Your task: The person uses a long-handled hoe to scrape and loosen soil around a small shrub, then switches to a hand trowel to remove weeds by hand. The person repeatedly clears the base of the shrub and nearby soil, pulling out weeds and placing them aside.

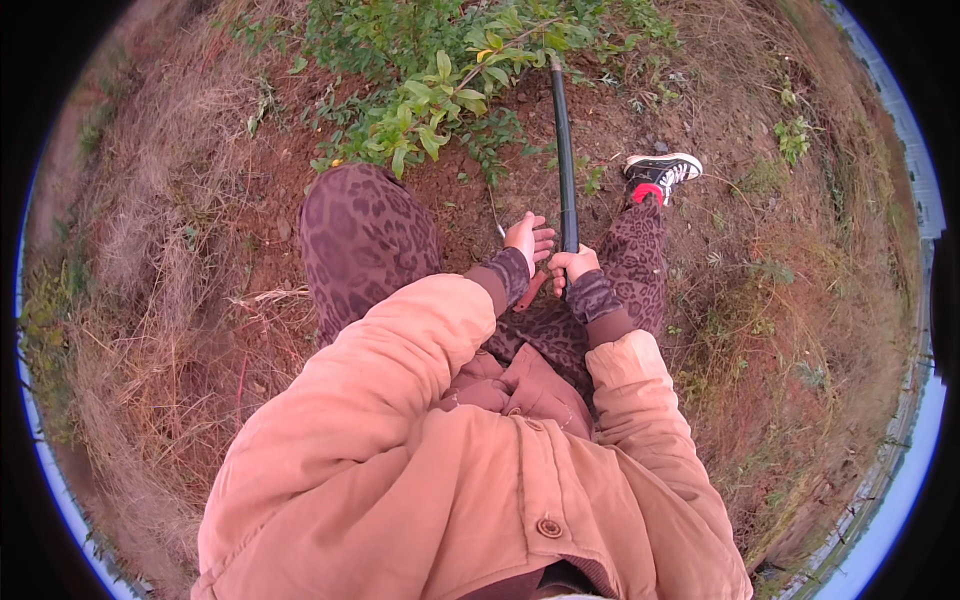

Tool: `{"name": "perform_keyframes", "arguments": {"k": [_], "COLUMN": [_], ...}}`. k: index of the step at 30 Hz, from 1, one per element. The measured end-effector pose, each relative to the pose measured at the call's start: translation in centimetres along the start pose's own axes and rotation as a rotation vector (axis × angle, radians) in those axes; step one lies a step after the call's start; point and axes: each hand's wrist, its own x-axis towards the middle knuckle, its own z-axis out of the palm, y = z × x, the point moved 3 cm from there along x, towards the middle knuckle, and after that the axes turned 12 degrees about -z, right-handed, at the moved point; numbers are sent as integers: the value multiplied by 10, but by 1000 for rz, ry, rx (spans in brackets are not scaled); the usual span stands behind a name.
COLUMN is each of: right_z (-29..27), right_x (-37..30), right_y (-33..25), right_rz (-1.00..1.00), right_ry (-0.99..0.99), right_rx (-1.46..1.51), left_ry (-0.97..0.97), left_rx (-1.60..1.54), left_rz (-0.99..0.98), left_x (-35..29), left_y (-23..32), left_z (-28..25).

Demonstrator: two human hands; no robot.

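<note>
Clearly, the two arms converge from 7 and 5 o'clock, with both sleeves bent inward. The left hand points up toward 1 o'clock, its fingers spread loosely and slightly curled. At 4 o'clock from it, the right hand is curled around the lower end of a dark tube, its wrist angled in toward 11 o'clock. That slightly bowed tube runs from this grasp up toward 12 o'clock, ending near a leafy branch. A reddish handle sits at 8 o'clock from the right hand; whether it is touched, I cannot tell.
</note>
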Motion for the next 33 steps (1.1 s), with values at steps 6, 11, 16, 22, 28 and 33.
{"name": "perform_keyframes", "arguments": {"k": [6, 11, 16, 22, 28, 33], "right_z": [0, -12, -18, -7, -10, -18], "right_x": [45, -16, -21, 34, -64, -120], "right_y": [24, 18, -2, 38, 2, -20], "right_rz": [230, 262, 114, 444, 367, 226], "right_ry": [76, -6, 25, 16, -132, 54], "right_rx": [-113, 82, 100, 92, 294, 38], "left_ry": [47, 143, 87, 112, 116, 10], "left_rx": [-14, 56, 34, 9, 65, 69], "left_rz": [7, -35, -49, -32, -53, -66], "left_x": [5, 9, 10, 12, 17, 15], "left_y": [-1, -2, -6, -7, -6, -12], "left_z": [-3, -9, -3, -5, -11, 0]}}
